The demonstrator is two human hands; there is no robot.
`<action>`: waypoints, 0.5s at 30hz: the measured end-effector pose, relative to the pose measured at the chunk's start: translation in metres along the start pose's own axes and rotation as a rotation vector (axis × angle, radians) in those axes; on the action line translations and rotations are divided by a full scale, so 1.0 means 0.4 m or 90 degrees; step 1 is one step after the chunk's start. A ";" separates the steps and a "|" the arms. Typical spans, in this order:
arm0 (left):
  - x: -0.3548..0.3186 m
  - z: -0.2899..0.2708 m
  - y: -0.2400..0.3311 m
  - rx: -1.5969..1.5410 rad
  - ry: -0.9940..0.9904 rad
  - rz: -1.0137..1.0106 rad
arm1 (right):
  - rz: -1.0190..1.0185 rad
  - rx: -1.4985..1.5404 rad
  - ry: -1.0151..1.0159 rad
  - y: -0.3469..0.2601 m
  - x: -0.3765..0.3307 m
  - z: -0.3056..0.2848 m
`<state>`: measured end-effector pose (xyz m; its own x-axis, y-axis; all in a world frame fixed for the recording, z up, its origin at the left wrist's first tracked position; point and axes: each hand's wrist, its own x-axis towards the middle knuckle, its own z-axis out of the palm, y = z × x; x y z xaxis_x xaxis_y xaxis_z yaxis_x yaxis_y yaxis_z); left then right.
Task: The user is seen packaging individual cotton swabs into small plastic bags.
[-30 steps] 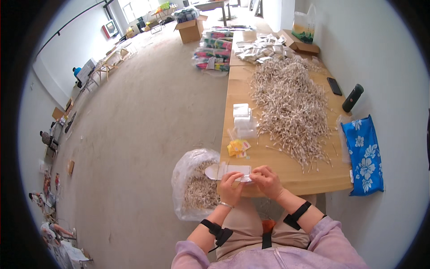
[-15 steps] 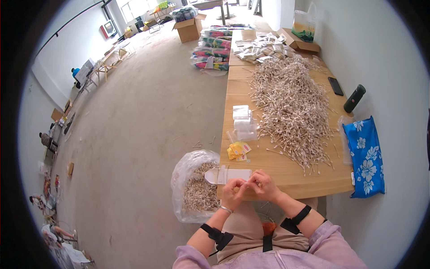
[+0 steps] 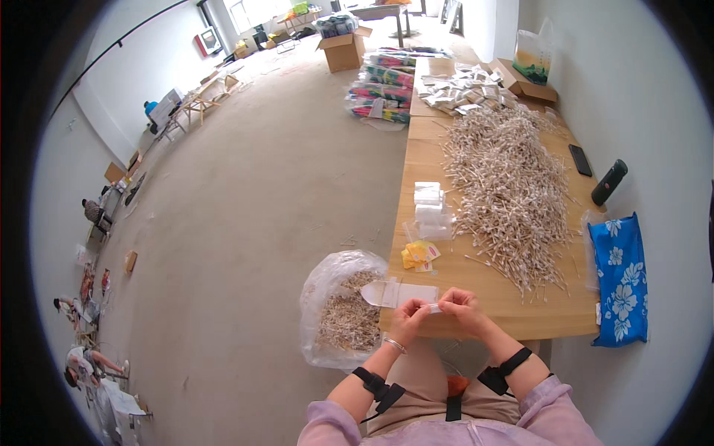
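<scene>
My left hand (image 3: 410,313) and my right hand (image 3: 461,305) meet at the near edge of a long wooden table (image 3: 558,316). Between their fingertips they pinch a small clear plastic pouch (image 3: 433,307). A flat clear pouch (image 3: 398,293) lies on the table just left of my hands. A wide heap of thin pale sticks (image 3: 509,182) covers the middle of the table beyond my hands.
A clear bag (image 3: 343,316) part full of sticks hangs at the table's left near corner. Small yellow packets (image 3: 420,254) and stacked white pouches (image 3: 430,204) lie left of the heap. A phone (image 3: 581,160), a dark cylinder (image 3: 609,182) and a blue flowered cloth (image 3: 621,279) sit on the right.
Both hands have drawn closer together and slightly toward me at the table edge, keeping hold of the small pouch. The flat pouch on the table stays where it was.
</scene>
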<state>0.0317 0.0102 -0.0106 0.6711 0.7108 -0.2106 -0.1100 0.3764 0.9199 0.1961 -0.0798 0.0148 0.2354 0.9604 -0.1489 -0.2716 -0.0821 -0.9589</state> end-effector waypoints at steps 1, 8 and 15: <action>0.003 0.000 -0.003 0.036 -0.006 0.009 | 0.004 0.002 0.007 -0.004 -0.002 0.000; -0.005 0.009 0.042 0.371 0.091 0.234 | -0.213 -0.280 0.087 -0.001 0.007 0.012; -0.004 0.022 0.058 0.479 0.092 0.450 | -0.347 -0.482 0.085 -0.013 -0.010 -0.003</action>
<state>0.0344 0.0125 0.0140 0.5313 0.7082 0.4650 0.0747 -0.5858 0.8070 0.1978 -0.0836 0.0201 0.2691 0.8825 0.3858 0.5754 0.1739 -0.7991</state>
